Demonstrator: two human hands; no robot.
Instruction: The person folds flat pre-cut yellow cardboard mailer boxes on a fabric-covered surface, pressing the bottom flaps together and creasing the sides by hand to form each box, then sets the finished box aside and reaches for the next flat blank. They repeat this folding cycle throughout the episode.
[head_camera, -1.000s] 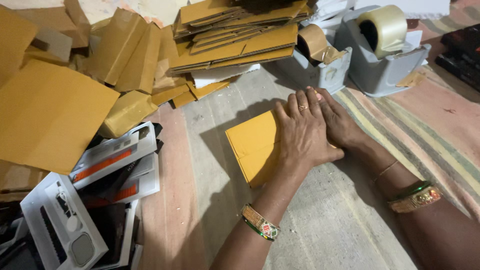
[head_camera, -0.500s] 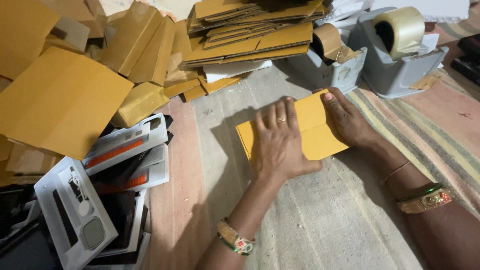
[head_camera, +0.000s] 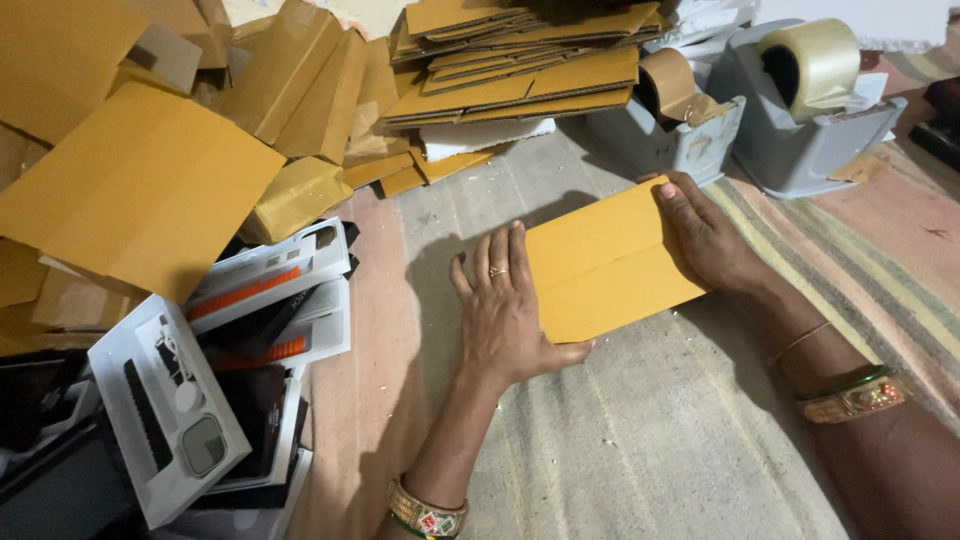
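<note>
A flat yellow-brown cardboard box (head_camera: 610, 265) lies on the striped mat (head_camera: 650, 440) in front of me, with a crease across its middle. My left hand (head_camera: 505, 315) rests flat at its left end, fingers spread, thumb tucked under the near edge. My right hand (head_camera: 705, 235) presses on the box's right end with straight fingers. Both wrists wear bangles.
Two grey tape dispensers (head_camera: 690, 125) (head_camera: 815, 110) stand just beyond the box. A stack of flattened cardboard (head_camera: 510, 70) lies at the back, loose folded cardboard boxes (head_camera: 150, 190) at the left. White and black product packages (head_camera: 200, 390) are piled at the near left.
The two hands, stacked together on the box a second ago, have slid apart to its left and right ends. The box now lies longer and turned more crosswise.
</note>
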